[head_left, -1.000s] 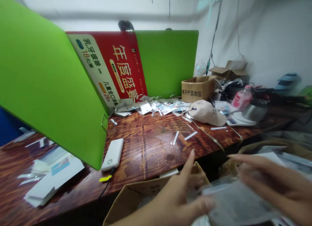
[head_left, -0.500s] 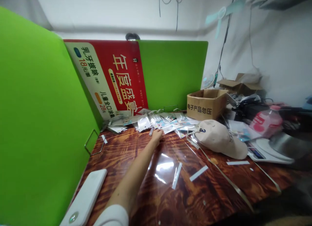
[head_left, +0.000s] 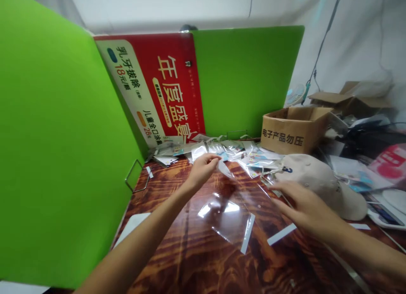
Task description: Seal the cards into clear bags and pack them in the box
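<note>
Film [head_left: 225, 170], pale and filmsy-thin, sits pinched in the left hand's [head_left: 201, 170] fingers over the surface [head_left: 173, 197], its long axis slanting toward the right hand's [head_left: 306, 207] side. From here, those farther fingers look parted, near the cap [head_left: 312, 171].

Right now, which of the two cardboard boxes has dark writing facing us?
The front box, just behind the cap. The rear box, farther back to the right, shows no writing and has its flaps spread.
</note>
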A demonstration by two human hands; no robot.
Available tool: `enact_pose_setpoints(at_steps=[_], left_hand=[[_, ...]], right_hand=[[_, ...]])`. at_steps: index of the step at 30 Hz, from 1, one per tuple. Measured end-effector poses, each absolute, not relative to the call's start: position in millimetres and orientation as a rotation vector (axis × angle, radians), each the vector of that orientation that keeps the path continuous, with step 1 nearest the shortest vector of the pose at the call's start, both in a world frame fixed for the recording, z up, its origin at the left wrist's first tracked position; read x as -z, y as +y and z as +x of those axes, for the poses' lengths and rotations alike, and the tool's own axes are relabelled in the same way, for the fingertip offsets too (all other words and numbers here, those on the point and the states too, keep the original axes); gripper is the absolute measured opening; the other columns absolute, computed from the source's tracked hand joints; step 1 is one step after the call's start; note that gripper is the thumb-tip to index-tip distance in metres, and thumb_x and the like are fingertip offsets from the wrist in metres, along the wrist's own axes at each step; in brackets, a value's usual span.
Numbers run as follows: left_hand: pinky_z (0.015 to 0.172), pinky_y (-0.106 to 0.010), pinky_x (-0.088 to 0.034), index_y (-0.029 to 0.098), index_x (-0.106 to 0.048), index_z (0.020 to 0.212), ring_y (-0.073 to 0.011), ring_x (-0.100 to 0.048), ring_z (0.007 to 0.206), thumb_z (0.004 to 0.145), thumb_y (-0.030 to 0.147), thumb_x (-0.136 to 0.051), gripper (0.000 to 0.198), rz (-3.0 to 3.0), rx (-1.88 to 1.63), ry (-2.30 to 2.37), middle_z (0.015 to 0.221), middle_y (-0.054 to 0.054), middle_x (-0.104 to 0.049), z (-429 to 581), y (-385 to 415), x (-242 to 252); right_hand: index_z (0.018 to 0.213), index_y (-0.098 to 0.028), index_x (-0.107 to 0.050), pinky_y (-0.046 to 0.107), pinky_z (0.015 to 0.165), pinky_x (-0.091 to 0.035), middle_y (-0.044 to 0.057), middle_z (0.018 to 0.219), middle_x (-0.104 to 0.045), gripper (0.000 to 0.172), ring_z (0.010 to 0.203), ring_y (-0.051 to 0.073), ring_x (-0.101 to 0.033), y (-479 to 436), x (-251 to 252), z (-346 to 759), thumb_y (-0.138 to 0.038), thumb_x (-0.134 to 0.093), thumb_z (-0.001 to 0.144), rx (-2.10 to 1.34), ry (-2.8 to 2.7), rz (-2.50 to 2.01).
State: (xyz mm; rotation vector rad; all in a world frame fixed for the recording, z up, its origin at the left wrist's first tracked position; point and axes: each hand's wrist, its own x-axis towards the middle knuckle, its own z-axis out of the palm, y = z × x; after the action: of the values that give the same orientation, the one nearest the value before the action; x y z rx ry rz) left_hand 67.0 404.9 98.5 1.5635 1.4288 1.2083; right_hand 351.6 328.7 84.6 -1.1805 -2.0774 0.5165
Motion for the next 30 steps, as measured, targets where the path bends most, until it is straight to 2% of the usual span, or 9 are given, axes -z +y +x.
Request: enact_pose_setpoints(at_steps=[2, 5, 9, 13, 16, 21, 23, 26, 30], left_hand=[[0.08, -0.032, -0.05, 0.016, -0.074, 0.08, -0.018, -0.063, 0.085, 0.082, 0.018, -0.066, 0.008, 1.667, -1.144, 1.347, 0.091, -0.005, -0.071, 49, 375, -128], [0.074, -0.029, -0.048, 0.018, -0.077, 0.073, -0.0188, -0.062, 0.078, 0.073, 0.023, -0.066, 0.012, 1.715, -1.038, 1.24, 0.082, -0.005, -0.072, 25, 334, -160], [0.076, -0.03, -0.05, 0.018, -0.075, 0.068, -0.0189, -0.064, 0.078, 0.069, 0.03, -0.066, 0.015, 1.604, -1.079, 1.208, 0.079, -0.005, -0.071, -4, 303, -163], [0.072, -0.033, -0.054, 0.016, -0.072, 0.074, -0.0198, -0.066, 0.074, 0.069, 0.034, -0.065, 0.02, 1.448, -1.18, 1.312, 0.08, -0.007, -0.072, -31, 295, -144], [0.076, -0.038, -0.055, 0.014, -0.071, 0.084, -0.0239, -0.067, 0.081, 0.074, 0.04, -0.06, 0.029, 1.402, -1.281, 1.466, 0.089, -0.011, -0.073, -43, 287, -137], [0.103, -0.046, -0.043, 0.017, -0.069, 0.1, -0.0295, -0.057, 0.115, 0.086, 0.048, -0.057, 0.036, 1.484, -1.502, 1.809, 0.114, -0.01, -0.067, -25, 245, -127], [0.105, -0.048, -0.043, 0.019, -0.068, 0.112, -0.0305, -0.056, 0.12, 0.087, 0.051, -0.057, 0.042, 1.558, -1.328, 1.771, 0.123, -0.01, -0.066, -10, 228, -112], [0.106, -0.044, -0.045, 0.021, -0.054, 0.133, -0.0298, -0.052, 0.13, 0.087, 0.053, -0.059, 0.056, 1.363, -1.208, 1.54, 0.138, -0.011, -0.059, 0, 215, -86], [0.102, -0.041, -0.05, 0.017, -0.05, 0.133, -0.0312, -0.054, 0.129, 0.079, 0.055, -0.065, 0.068, 1.055, -1.393, 1.578, 0.144, -0.014, -0.053, -18, 216, -58]], right_hand=[[0.121, -0.017, -0.06, 0.058, 0.108, -0.034, 0.016, 0.128, -0.058, 0.046, 0.123, 0.033, -0.051, 360, -80, 309, -0.04, -0.068, 0.082, -0.861, -1.991, -1.172], [0.137, -0.02, -0.047, 0.05, 0.108, -0.039, 0.015, 0.143, -0.048, 0.066, 0.129, 0.028, -0.049, 382, -78, 251, -0.046, -0.069, 0.081, -1.339, -1.922, -1.026], [0.121, -0.022, -0.059, 0.038, 0.086, -0.053, 0.009, 0.116, -0.064, 0.055, 0.099, 0.021, -0.064, 363, -80, 200, -0.052, -0.071, 0.077, -1.9, -1.814, -0.756], [0.097, -0.021, -0.058, 0.027, 0.067, -0.051, 0.0, 0.084, -0.059, 0.048, 0.069, 0.012, -0.058, 335, -81, 175, -0.053, -0.078, 0.068, -2.137, -1.613, -0.677], [0.094, -0.021, -0.051, 0.026, 0.064, -0.05, -0.001, 0.087, -0.056, 0.051, 0.067, 0.01, -0.055, 328, -83, 169, -0.053, -0.079, 0.066, -2.119, -1.507, -0.71], [0.093, -0.02, -0.049, 0.031, 0.068, -0.051, 0.004, 0.095, -0.059, 0.041, 0.082, 0.017, -0.059, 316, -81, 166, -0.05, -0.072, 0.076, -1.803, -1.526, -0.858], [0.095, -0.02, -0.051, 0.034, 0.076, -0.051, 0.004, 0.098, -0.06, 0.033, 0.09, 0.019, -0.06, 300, -77, 160, -0.043, -0.07, 0.079, -1.638, -1.561, -0.861], [0.104, -0.021, -0.059, 0.033, 0.086, -0.051, 0.005, 0.109, -0.062, 0.024, 0.099, 0.019, -0.061, 276, -69, 146, -0.027, -0.065, 0.081, -1.43, -1.812, -0.734], [0.098, -0.024, -0.07, 0.027, 0.083, -0.054, -0.001, 0.1, -0.071, 0.02, 0.092, 0.015, -0.066, 300, -60, 122, -0.013, -0.055, 0.088, -1.096, -2.255, -0.79]])
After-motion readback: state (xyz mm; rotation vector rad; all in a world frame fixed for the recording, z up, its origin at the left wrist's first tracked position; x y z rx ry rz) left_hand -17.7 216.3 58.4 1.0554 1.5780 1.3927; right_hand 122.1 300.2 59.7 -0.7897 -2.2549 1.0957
